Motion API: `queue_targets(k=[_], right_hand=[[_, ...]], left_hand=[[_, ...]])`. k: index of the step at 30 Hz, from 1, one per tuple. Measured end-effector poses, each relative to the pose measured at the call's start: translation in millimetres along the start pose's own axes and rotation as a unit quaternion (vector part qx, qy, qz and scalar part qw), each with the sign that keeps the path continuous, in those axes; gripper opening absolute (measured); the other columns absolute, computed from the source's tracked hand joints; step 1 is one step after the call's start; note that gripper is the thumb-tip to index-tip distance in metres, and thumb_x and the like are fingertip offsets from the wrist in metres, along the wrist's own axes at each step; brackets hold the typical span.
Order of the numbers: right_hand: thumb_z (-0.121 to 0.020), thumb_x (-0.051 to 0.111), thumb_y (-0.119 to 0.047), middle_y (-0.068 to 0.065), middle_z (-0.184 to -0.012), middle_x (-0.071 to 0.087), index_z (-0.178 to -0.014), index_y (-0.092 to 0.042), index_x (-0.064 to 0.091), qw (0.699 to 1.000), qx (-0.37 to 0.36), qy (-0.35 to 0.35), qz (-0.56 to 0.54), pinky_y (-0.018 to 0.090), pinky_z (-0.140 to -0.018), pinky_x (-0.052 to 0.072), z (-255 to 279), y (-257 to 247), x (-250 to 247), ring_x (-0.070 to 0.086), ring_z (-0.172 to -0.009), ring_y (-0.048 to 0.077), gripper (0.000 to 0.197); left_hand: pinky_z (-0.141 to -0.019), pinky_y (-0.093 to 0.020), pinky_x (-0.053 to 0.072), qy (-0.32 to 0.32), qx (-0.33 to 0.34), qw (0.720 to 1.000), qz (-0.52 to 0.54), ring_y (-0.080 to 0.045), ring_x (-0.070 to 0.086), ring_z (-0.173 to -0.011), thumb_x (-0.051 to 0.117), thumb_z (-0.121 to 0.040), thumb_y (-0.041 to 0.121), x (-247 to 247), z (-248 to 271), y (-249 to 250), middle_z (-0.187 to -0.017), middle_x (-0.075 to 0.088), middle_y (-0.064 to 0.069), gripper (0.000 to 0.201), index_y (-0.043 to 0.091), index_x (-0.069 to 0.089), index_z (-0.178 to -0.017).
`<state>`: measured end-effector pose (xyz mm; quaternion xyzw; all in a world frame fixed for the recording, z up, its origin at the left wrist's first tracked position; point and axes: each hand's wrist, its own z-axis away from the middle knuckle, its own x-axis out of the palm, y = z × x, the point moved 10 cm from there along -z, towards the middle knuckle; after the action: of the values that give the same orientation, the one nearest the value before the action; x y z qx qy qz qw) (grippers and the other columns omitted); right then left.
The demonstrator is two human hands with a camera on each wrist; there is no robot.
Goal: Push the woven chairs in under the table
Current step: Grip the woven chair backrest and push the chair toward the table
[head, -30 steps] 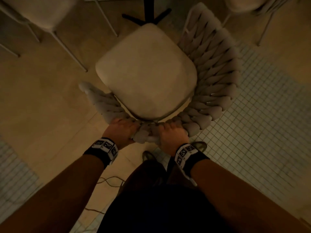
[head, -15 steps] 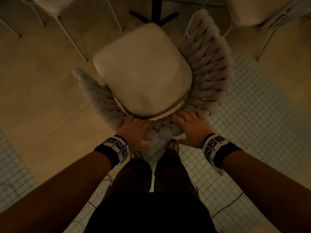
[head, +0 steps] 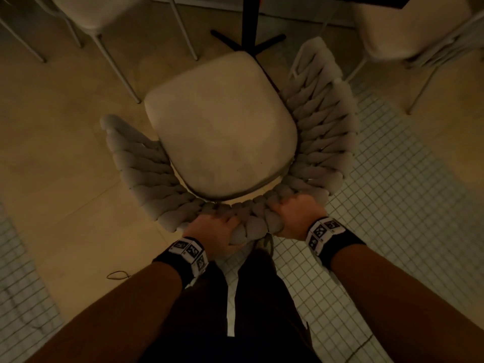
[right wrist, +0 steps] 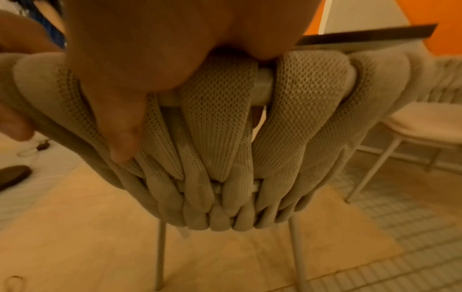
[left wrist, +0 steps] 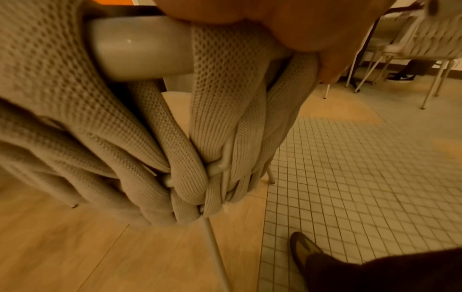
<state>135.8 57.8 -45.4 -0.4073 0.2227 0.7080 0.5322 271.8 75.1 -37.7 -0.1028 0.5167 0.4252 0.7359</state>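
Note:
A woven chair [head: 222, 132] with a pale cushioned seat and a curved back of thick knitted strands stands in front of me, its seat toward the table's black pedestal [head: 250, 24]. My left hand [head: 212, 229] grips the top rail of the back at its near left. My right hand [head: 293, 213] grips the same rail a little to the right. In the left wrist view the woven back [left wrist: 212, 118] and its bare metal rail [left wrist: 140, 47] fill the frame. In the right wrist view my thumb [right wrist: 120, 126] presses on the woven strands [right wrist: 225, 138]. The table edge [right wrist: 362, 36] shows just beyond.
Two more pale chairs stand at the table, one at the far left [head: 99, 11] and one at the far right [head: 408, 30]. The floor is beige slab [head: 52, 153] on the left and small white tiles [head: 392, 192] on the right. My shoe [left wrist: 305, 251] is just behind the chair.
The chair has slid forward toward the table pedestal and turned a little. My right hand shifted right along the rail and both hands now curl tighter on it. I have stepped forward.

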Motion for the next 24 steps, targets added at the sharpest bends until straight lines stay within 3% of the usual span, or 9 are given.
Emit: queue_targets(k=[5, 12, 15, 18, 19, 21, 24], right_hand=[[-0.074, 0.058, -0.057, 0.006, -0.108, 0.066, -0.112, -0.020, 0.058, 0.999, 0.028, -0.009, -0.043, 0.037, -0.078, 0.053, 16, -42, 4, 0.062, -0.095, 0.029, 0.052], [-0.083, 0.054, -0.046, 0.006, -0.114, 0.061, -0.114, -0.018, 0.053, 0.985, 0.093, 0.013, -0.142, 0.036, -0.079, 0.048, -5, -103, -13, 0.059, -0.100, 0.030, 0.042], [-0.079, 0.058, -0.050, 0.007, -0.111, 0.062, -0.115, -0.018, 0.050, 0.978, 0.117, 0.002, -0.173, 0.037, -0.077, 0.049, -22, -115, -19, 0.060, -0.097, 0.030, 0.048], [-0.073, 0.063, -0.058, 0.006, -0.121, 0.060, -0.129, -0.024, 0.042, 0.974, 0.100, 0.007, -0.206, 0.042, -0.087, 0.051, -26, -113, -21, 0.058, -0.106, 0.030, 0.069], [-0.071, 0.064, -0.060, 0.005, -0.126, 0.057, -0.133, -0.026, 0.040, 0.974, 0.094, 0.015, -0.206, 0.043, -0.092, 0.048, -21, -108, -23, 0.054, -0.112, 0.029, 0.075], [-0.067, 0.065, -0.064, 0.003, -0.133, 0.052, -0.134, -0.028, 0.040, 0.982, 0.090, 0.035, -0.162, 0.044, -0.102, 0.039, -8, -91, -23, 0.046, -0.122, 0.028, 0.080], [-0.062, 0.062, -0.071, 0.002, -0.133, 0.054, -0.130, -0.027, 0.047, 0.989, 0.107, 0.039, -0.099, 0.046, -0.106, 0.034, 6, -59, -15, 0.042, -0.127, 0.029, 0.082]], left_hand=[[-0.088, -0.043, 0.053, -0.056, 0.051, 0.995, -0.068, -0.034, 0.059, -0.112, 0.052, -0.084, 0.059, 5, 25, -18, -0.131, 0.059, -0.011, 0.069, 0.017, 0.042, -0.138], [-0.084, -0.039, 0.052, -0.148, 0.069, 0.973, -0.163, -0.027, 0.058, -0.106, 0.044, -0.085, 0.064, -3, 36, -99, -0.125, 0.060, -0.001, 0.060, 0.032, 0.036, -0.135], [-0.082, -0.037, 0.049, -0.110, 0.074, 0.978, -0.163, -0.028, 0.060, -0.102, 0.059, -0.081, 0.056, -30, 36, -114, -0.116, 0.064, -0.003, 0.054, 0.029, 0.049, -0.127], [-0.076, -0.039, 0.054, -0.045, 0.061, 0.984, -0.162, -0.028, 0.067, -0.089, 0.077, -0.057, 0.050, -42, 41, -114, -0.096, 0.072, -0.004, 0.052, 0.024, 0.066, -0.101], [-0.078, -0.041, 0.054, -0.022, 0.057, 0.987, -0.151, -0.028, 0.067, -0.089, 0.079, -0.051, 0.050, -40, 42, -112, -0.096, 0.073, -0.004, 0.058, 0.023, 0.066, -0.101], [-0.087, -0.047, 0.052, 0.001, 0.058, 0.992, -0.115, -0.029, 0.066, -0.096, 0.078, -0.049, 0.058, -34, 43, -98, -0.107, 0.071, -0.005, 0.077, 0.021, 0.062, -0.115], [-0.105, -0.049, 0.037, -0.022, 0.048, 0.996, -0.065, -0.031, 0.050, -0.123, 0.064, -0.067, 0.067, -19, 38, -68, -0.136, 0.054, -0.007, 0.089, 0.020, 0.041, -0.138]])
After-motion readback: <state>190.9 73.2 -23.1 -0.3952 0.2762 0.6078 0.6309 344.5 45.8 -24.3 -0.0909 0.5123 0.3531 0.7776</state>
